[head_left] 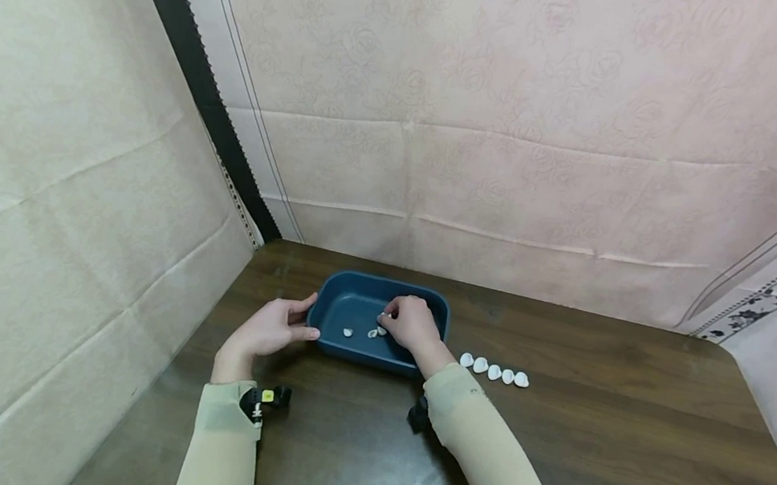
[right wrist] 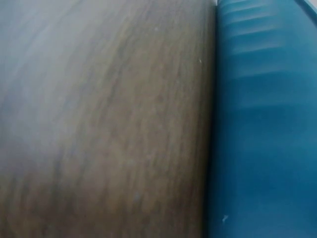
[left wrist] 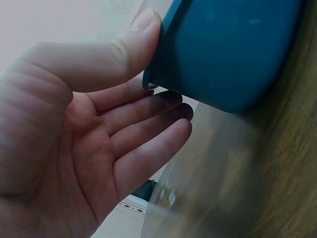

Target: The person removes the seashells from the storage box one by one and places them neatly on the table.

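A blue rectangular tray (head_left: 360, 308) stands on the table with a few small white shells (head_left: 347, 332) on its floor. My left hand (head_left: 273, 327) is at the tray's left end, thumb and fingertips at the rim. In the left wrist view its thumb (left wrist: 141, 29) lies along the tray's wall, and the other fingers stretch out loosely beside the corner. Over the tray's inside, my right hand (head_left: 413, 324) pinches a small white shell (head_left: 383, 316) between thumb and fingertips. The right wrist view shows only the tray's outer wall (right wrist: 267, 139) and the table, with that hand out of frame.
Several white shells (head_left: 494, 372) lie in a slanting row on the wooden table (head_left: 596, 446), right of the tray and close to the right forearm. Pale patterned cloth (head_left: 519, 129) hangs behind the table, and more cloth (head_left: 69, 236) hangs at the left.
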Motion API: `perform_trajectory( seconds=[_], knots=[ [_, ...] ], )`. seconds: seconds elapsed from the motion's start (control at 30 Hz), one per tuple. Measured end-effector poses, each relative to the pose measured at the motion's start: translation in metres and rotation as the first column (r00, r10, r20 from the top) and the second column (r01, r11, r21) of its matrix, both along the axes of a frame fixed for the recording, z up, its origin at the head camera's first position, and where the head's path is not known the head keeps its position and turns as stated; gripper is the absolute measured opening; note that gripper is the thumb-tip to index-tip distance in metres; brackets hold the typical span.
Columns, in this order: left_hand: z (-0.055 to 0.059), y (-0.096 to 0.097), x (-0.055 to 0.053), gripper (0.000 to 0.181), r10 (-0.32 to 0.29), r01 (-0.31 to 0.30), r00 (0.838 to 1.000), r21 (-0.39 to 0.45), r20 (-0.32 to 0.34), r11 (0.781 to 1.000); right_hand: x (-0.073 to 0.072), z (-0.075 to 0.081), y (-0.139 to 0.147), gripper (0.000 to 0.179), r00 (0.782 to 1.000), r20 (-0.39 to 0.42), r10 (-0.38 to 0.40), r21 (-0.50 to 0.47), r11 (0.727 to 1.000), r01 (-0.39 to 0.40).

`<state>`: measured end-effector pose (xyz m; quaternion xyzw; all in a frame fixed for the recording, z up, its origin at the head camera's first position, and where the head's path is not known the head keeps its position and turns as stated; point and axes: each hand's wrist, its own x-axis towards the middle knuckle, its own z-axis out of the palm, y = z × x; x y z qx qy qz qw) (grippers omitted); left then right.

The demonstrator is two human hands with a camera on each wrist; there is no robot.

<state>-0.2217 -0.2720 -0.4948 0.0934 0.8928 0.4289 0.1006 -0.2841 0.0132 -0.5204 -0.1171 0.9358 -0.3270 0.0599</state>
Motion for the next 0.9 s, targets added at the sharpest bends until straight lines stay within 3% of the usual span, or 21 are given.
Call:
perform_trajectory(
  seconds=[0.5, 0.7, 0.9],
  knots=[
    [0.001, 0.000, -0.001, 0.074, -0.010, 0.010, 1.000, 0.010, 0.000, 1.000, 0.002, 0.004, 0.001, 0.033, 1.000, -0.009, 0.016, -0.001, 1.000, -0.016],
    [0.001, 0.000, -0.001, 0.074, -0.005, 0.005, 1.000, 0.009, 0.006, 1.000, 0.001, 0.007, 0.004, 0.028, 0.998, -0.059, 0.017, -0.101, 0.995, -0.022],
    [-0.001, -0.001, 0.000, 0.075, 0.000, 0.000, 1.000, 0.006, 0.009, 1.000, 0.006, 0.022, 0.014, 0.034, 0.987, -0.154, 0.043, -0.235, 0.969, -0.079]
  ],
)
